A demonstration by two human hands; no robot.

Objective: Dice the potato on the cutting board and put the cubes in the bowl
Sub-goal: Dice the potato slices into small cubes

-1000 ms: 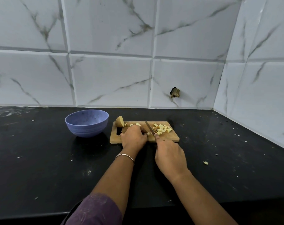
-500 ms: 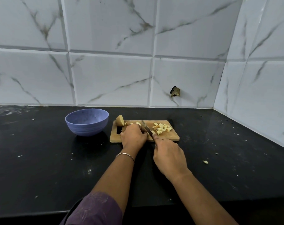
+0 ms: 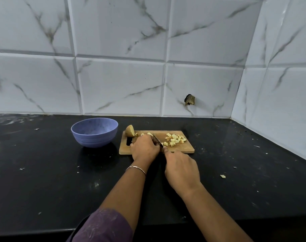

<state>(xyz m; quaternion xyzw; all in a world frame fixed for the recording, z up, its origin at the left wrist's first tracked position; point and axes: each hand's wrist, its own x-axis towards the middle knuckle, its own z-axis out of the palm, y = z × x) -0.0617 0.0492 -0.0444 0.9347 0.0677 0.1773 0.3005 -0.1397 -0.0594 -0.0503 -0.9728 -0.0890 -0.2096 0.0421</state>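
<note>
— Black stone counter (image 3: 43,172), then. Where is everything?
— On the rectangular wooden cutting board (image 3: 185,148): pale potato cubes (image 3: 175,139) at its right, a brown-skinned potato half (image 3: 130,131) at its far-left corner. The round blue bowl (image 3: 94,131) sits left of it.
— Hands?
— The left hand (image 3: 145,149) curls over a potato piece (image 3: 149,134) mid-board; the right hand (image 3: 182,170) grips the steel-bladed knife (image 3: 157,141).

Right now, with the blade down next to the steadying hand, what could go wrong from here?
1. The knife lies right beside the left hand, whose fingers hide most of the potato piece; a slip could nick them.
2. The cubes are heaped near the cutting board's right end, and a stray bit already lies on the counter; more may scatter.
3. The potato half sits at the board's far-left corner and might roll off.
</note>
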